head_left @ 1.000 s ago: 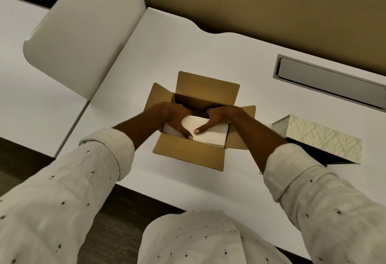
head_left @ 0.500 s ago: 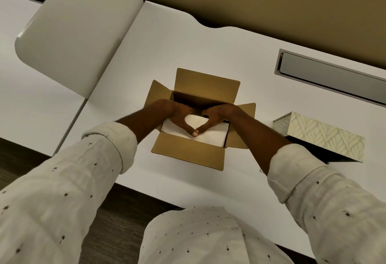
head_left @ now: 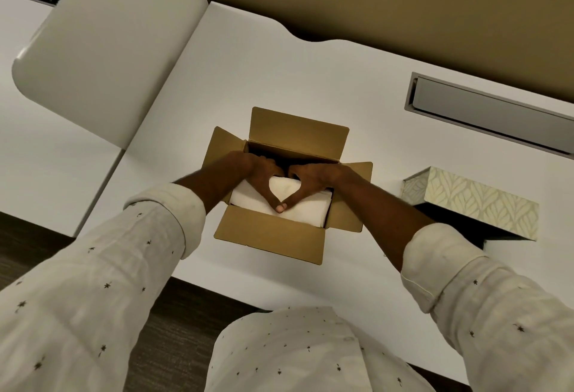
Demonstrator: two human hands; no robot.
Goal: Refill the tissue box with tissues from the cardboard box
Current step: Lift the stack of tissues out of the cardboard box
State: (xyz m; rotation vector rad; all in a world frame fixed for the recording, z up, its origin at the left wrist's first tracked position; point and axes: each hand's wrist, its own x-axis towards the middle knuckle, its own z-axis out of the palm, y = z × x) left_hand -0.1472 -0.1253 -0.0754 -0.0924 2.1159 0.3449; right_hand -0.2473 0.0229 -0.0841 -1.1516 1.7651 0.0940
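Inside the cardboard box (head_left: 273, 236), the tissues (head_left: 298, 208) are gripped by the left hand (head_left: 259, 174) and right hand (head_left: 313, 179), long axis crosswise; the tissue box (head_left: 478, 202) is nearer the right hand.

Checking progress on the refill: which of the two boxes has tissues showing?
The brown cardboard box, flaps open, white tissues under both hands; the patterned tissue box shows none.

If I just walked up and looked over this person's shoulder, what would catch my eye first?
Probably both hands, left and right, pressed onto a white tissue stack inside the open cardboard box at the middle of the white desk, thumbs meeting at the near edge. Next, the leaf-patterned tissue box to the right.
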